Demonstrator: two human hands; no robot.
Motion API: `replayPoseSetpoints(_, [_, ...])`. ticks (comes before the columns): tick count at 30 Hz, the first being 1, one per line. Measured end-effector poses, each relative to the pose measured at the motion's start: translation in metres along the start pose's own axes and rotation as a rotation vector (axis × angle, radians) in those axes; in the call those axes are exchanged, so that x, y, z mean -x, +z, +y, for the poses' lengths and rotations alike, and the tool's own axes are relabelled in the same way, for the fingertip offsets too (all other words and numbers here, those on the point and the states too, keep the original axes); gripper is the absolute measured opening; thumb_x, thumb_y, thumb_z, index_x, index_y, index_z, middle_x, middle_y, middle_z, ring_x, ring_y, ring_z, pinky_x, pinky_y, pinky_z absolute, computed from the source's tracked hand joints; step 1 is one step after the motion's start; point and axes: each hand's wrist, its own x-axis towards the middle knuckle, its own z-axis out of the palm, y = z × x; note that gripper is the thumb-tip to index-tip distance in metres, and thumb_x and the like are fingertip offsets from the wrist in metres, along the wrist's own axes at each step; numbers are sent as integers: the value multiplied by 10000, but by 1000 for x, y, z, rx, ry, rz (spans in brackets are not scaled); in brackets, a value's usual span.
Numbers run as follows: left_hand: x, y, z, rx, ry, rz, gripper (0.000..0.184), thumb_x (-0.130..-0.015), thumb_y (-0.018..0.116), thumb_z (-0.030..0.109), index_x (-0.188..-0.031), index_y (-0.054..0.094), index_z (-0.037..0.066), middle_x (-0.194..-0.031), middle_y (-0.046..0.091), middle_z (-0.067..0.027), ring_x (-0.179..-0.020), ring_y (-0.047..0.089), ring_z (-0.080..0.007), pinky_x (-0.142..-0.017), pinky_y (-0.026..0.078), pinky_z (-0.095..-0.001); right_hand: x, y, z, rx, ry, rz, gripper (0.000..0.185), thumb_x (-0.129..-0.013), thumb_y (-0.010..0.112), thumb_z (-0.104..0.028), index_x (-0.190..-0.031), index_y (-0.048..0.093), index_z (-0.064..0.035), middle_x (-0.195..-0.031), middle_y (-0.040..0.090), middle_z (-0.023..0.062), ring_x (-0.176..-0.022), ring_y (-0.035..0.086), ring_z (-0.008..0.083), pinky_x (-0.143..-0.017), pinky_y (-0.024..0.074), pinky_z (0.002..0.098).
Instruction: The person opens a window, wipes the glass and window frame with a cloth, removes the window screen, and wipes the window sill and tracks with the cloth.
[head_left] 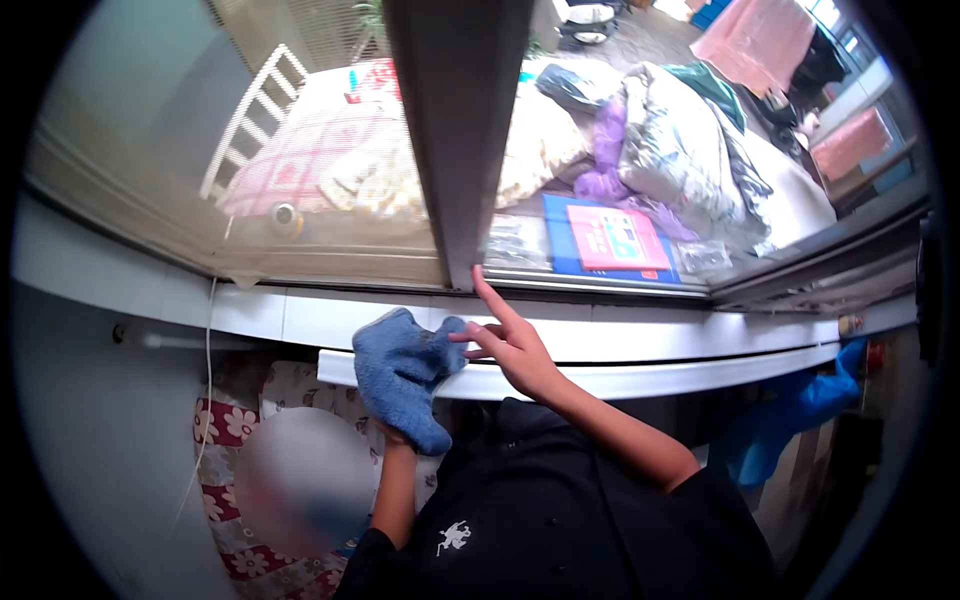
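At the white sill (640, 326), a blue cloth (390, 365) covers our left hand (394, 434), seemingly worn mitt-like, so we cannot tell its grip; beside it, our right hand (520, 350) spreads loosely, forefinger straight toward the window frame (462, 180).

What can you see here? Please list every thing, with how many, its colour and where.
Cloth: one, blue, left of centre
Window post: one, grey, top centre
Ledge: one, white, middle
Pink sheet: one, pink, right of post
Blue sheet: one, blue, beneath the pink sheet
Bundle: one, purple, upper right
Pale heap: one, whitish, upper right
Railing: one, white, upper left
Checked bedding: one, pink, upper left
Hanging cloths: two, pink, top right
Bag-like item: one, bright blue, right
Flowered fabric: one, red and white, lower left
Cord: one, white, left
Blurred round shape: one, whitish, lower left
Black top: one, black, bottom centre
Left hand: one, colour hidden, under the cloth
Right hand: one, bare, finger at the post's foot
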Motion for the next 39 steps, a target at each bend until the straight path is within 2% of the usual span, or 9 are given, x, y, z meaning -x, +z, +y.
replayPoseSetpoints(7, [-8,14,-6,-70,-62,-32,405,-985,505,238,-1269,529,-49,-1237,585,-150,-1108,571,-227,-978,453,-325,3,-34,3,59,-73,-50,606,-1031,489,-299,-1553,235,-126,-1537,367,116,-1177,553,185,-1000,444,349])
replayPoseSetpoints(8, [-11,20,-5,-88,-62,-48,405,-985,505,238,-1268,531,-49,-1236,585,-150,-1107,571,-227,-977,454,-324,8,-39,0,8,-113,-103,636,-1019,496,-370,-1542,251,-103,-1510,395,137,-1345,418,217,-1108,337,389])
replayPoseSetpoints(11, [-18,44,-7,-149,-80,-102,404,-984,506,240,-1264,534,-50,-1233,588,-151,-1104,572,-226,-974,454,-322,27,-59,-9,-34,-140,-212,795,-955,573,-463,-1558,188,-117,-1532,342,172,-1433,314,289,-1152,275,444])
replayPoseSetpoints(14, [-25,73,-8,-229,-93,-151,404,-984,507,242,-1261,537,-51,-1231,590,-152,-1101,573,-225,-971,455,-321,35,-89,-15,-242,94,-197,858,-947,484,-609,-1550,184,-76,-1540,322,168,-1415,339,285,-1141,305,415])
replayPoseSetpoints(16, [-28,91,-11,-285,-109,-181,404,-983,507,243,-1258,540,-51,-1229,592,-152,-1099,574,-225,-969,455,-319,53,-103,-21,-453,30,-315,1043,-875,317,-801,-1498,270,34,-1519,367,185,-1369,412,271,-1124,336,413])
replayPoseSetpoints(19, [-30,118,-21,-354,-126,-220,404,-983,508,245,-1255,543,-52,-1226,594,-153,-1096,575,-224,-965,456,-317,69,-144,10,-953,-124,-597,1133,-826,244,-860,-1450,350,80,-1464,440,217,-1366,423,301,-1138,316,443])
replayPoseSetpoints(22, [-30,144,-32,-413,-148,-256,404,-983,509,246,-1251,547,-53,-1223,597,-154,-1093,576,-223,-962,456,-316,117,-154,-14,-1157,-250,-454,1090,-851,261,-840,-1415,403,81,-1397,507,217,-1301,487,315,-1130,325,452])
replayPoseSetpoints(28, [-40,201,-62,-556,-231,-359,404,-982,510,250,-1244,553,-55,-1217,602,-155,-1088,578,-222,-956,457,-312,163,-204,15,-680,34,99,961,-880,356,-760,-1401,426,44,-1385,511,194,-1283,489,315,-1123,326,450])
replayPoseSetpoints(39, [-53,344,-88,-1065,-202,-599,405,-980,513,256,-1231,566,-57,-1206,611,-158,-1077,582,-219,-944,459,-305,141,-255,0,-417,60,281,851,-885,441,-679,-1396,445,0,-1373,514,179,-1272,492,315,-1101,346,450])
